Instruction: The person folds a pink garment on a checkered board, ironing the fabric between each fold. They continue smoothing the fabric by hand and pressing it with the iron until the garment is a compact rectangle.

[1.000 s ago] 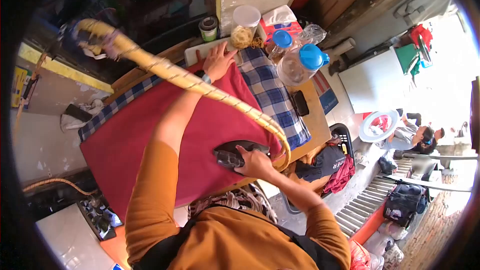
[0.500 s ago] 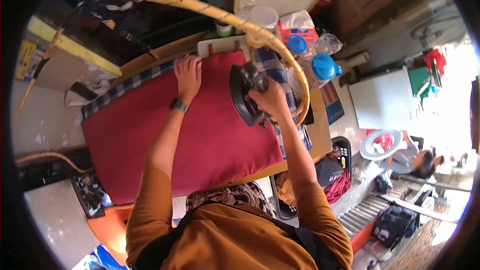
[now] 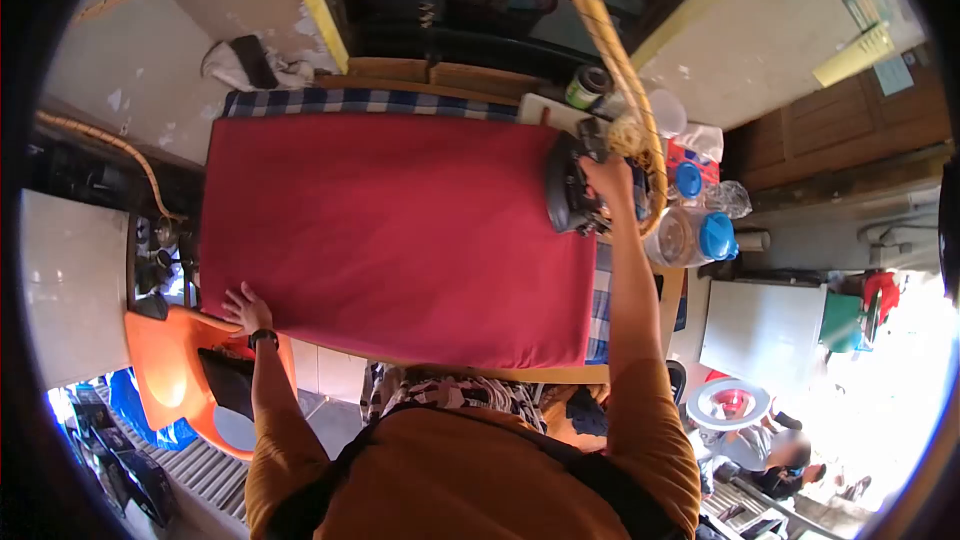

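A dark red cloth (image 3: 400, 230) lies flat over a table, on top of a blue checked cloth (image 3: 380, 102). My right hand (image 3: 608, 182) is wrapped round the handle of a black iron (image 3: 568, 185), which stands at the red cloth's right end. A yellow wrapped hose (image 3: 600, 25) arches down beside the iron. My left hand (image 3: 248, 310) rests at the near left edge of the red cloth, with its fingers spread and nothing held.
An orange chair (image 3: 170, 365) stands at the near left. Right of the iron are a clear jug with a blue lid (image 3: 717, 236) and a jar (image 3: 588, 87). Another person (image 3: 785, 452) is at the far lower right, near a round tub (image 3: 728, 404).
My left hand has moved from the red cloth's far edge to its near left edge. The view has turned. The iron is still in my right hand.
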Motion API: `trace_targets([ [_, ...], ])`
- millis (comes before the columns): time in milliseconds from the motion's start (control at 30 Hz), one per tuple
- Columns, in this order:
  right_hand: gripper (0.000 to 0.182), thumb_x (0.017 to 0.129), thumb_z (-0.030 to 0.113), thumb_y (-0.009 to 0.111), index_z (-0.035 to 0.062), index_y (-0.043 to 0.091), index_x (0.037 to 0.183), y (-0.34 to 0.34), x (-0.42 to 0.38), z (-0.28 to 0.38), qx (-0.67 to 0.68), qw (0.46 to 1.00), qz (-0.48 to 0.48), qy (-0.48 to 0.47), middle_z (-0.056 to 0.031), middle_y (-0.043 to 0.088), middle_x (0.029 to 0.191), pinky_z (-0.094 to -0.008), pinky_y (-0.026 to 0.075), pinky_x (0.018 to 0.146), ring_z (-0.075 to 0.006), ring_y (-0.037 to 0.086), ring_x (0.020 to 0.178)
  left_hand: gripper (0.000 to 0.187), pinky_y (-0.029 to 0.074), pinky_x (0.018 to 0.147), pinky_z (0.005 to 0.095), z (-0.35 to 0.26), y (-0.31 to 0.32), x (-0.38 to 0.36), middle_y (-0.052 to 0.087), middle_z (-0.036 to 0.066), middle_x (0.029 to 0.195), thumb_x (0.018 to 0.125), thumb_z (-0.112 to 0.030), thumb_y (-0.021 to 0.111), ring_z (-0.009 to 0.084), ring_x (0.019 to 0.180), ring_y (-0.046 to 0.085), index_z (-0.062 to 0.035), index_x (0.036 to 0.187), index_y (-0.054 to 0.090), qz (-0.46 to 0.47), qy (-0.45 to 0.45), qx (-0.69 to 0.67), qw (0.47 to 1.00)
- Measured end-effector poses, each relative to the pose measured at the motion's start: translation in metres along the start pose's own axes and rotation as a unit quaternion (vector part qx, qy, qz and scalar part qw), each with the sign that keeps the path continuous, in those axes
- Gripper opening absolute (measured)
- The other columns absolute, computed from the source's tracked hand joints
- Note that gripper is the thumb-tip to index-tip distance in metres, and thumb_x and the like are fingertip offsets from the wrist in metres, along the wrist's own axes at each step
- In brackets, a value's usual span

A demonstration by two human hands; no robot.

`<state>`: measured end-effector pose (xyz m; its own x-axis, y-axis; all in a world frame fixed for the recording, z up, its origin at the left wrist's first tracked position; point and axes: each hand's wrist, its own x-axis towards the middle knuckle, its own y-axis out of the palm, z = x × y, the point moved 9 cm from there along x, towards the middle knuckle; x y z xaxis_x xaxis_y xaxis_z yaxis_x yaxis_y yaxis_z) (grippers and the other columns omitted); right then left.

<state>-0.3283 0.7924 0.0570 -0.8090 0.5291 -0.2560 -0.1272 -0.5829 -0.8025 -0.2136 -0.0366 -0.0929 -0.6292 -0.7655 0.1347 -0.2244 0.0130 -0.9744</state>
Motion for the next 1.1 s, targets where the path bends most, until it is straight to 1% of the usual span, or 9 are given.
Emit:
trace_targets([
  [100, 0.039, 0.072, 0.037, 0.063, -0.0017, 0.064, 0.071, -0.004, -0.025, 0.024, -0.033, 0.998, -0.033, -0.031, -0.0121, 0.062, 0.053, -0.0366, 0.053, 0.058, -0.024, 0.065, 0.052, 0.063, 0.008, 0.11, 0.0597, 0.012, -0.029, 0.03, 0.027, 0.019, 0.149, 0.097, -0.053, 0.032, 0.0366, 0.14, 0.019, -0.0099, 0.143, 0.033, -0.027, 0.011, 0.055, 0.998],
  [167, 0.037, 0.072, 0.035, 0.065, -0.0024, 0.063, 0.071, -0.003, -0.039, 0.059, -0.048, 0.996, -0.038, -0.071, -0.0118, 0.062, 0.053, -0.0364, 0.052, 0.056, -0.0231, 0.065, 0.051, 0.053, 0.012, 0.111, 0.0557, -0.05, -0.041, 0.06, 0.03, 0.02, 0.147, 0.098, -0.044, 0.036, 0.0372, 0.138, 0.023, -0.0081, 0.137, 0.041, -0.125, 0.241, -0.006, 0.962],
  [367, 0.029, 0.072, 0.026, 0.067, -0.002, 0.061, 0.064, 0.057, -0.072, 0.128, 0.114, 0.992, 0.041, 0.019, -0.006, 0.056, 0.05, -0.0302, 0.047, 0.045, -0.0151, 0.06, 0.046, 0.038, 0.021, 0.111, 0.0526, -0.274, -0.022, 0.104, 0.037, 0.015, 0.144, 0.099, -0.029, 0.041, 0.0356, 0.135, 0.03, -0.0081, 0.129, 0.048, -0.082, 0.535, -0.118, 0.833],
  [567, 0.04, 0.072, 0.037, 0.065, -0.002, 0.065, 0.063, 0.131, -0.063, 0.14, 0.058, 0.996, 0.041, 0.05, -0.01, 0.062, 0.054, -0.0333, 0.052, 0.056, -0.0202, 0.065, 0.052, 0.04, 0.022, 0.109, 0.0554, -0.365, 0.017, 0.182, 0.046, 0.014, 0.138, 0.098, -0.034, 0.043, 0.0339, 0.134, 0.032, -0.0128, 0.131, 0.048, -0.042, 0.602, -0.003, 0.797],
  [667, 0.04, 0.07, 0.037, 0.066, -0.0019, 0.065, 0.063, 0.128, -0.053, 0.111, 0.053, 0.992, -0.058, 0.096, -0.0095, 0.062, 0.055, -0.0337, 0.052, 0.057, -0.0203, 0.066, 0.056, 0.034, 0.031, 0.102, 0.055, -0.377, 0.018, 0.201, 0.057, 0.011, 0.118, 0.095, -0.038, 0.047, 0.032, 0.118, 0.046, -0.0111, 0.113, 0.058, 0.008, 0.64, 0.009, 0.768],
  [733, 0.029, 0.075, 0.025, 0.068, -0.0017, 0.062, 0.066, 0.134, -0.053, 0.109, 0.124, 0.983, -0.089, 0.104, -0.0063, 0.058, 0.055, -0.0306, 0.045, 0.041, -0.0163, 0.057, 0.043, 0.03, 0.043, 0.082, 0.0474, -0.377, 0.019, 0.211, 0.061, 0.009, 0.092, 0.093, -0.037, 0.052, 0.0282, 0.093, 0.056, -0.0083, 0.088, 0.059, -0.013, 0.686, -0.015, 0.727],
  [833, 0.036, 0.069, 0.033, 0.069, -0.0031, 0.065, 0.067, 0.152, -0.057, 0.118, 0.212, 0.966, -0.043, 0.143, -0.0087, 0.063, 0.061, -0.0349, 0.05, 0.055, -0.0167, 0.063, 0.055, 0.028, 0.045, 0.071, 0.0426, -0.373, 0.028, 0.229, 0.062, 0.009, 0.083, 0.093, -0.034, 0.053, 0.0276, 0.084, 0.059, -0.0088, 0.082, 0.058, 0.039, 0.658, 0.014, 0.752],
  [867, 0.03, 0.071, 0.027, 0.069, -0.0025, 0.065, 0.067, 0.162, -0.046, 0.114, 0.202, 0.971, -0.048, 0.117, -0.0069, 0.061, 0.06, -0.0336, 0.047, 0.048, -0.0147, 0.059, 0.053, 0.028, 0.045, 0.066, 0.0415, -0.371, 0.023, 0.229, 0.062, 0.007, 0.074, 0.093, -0.033, 0.052, 0.0272, 0.075, 0.06, -0.0095, 0.079, 0.056, -0.023, 0.679, -0.066, 0.731],
  [1100, 0.026, 0.074, 0.022, 0.066, -0.0028, 0.063, 0.065, 0.243, -0.078, 0.225, 0.246, 0.962, 0.036, 0.115, -0.0064, 0.058, 0.056, -0.0318, 0.045, 0.043, -0.0143, 0.056, 0.046, 0.026, 0.045, 0.073, 0.0407, -0.368, 0.021, 0.238, 0.062, 0.006, 0.075, 0.093, -0.031, 0.052, 0.0253, 0.082, 0.057, -0.0093, 0.081, 0.059, -0.053, 0.641, -0.099, 0.76],
])
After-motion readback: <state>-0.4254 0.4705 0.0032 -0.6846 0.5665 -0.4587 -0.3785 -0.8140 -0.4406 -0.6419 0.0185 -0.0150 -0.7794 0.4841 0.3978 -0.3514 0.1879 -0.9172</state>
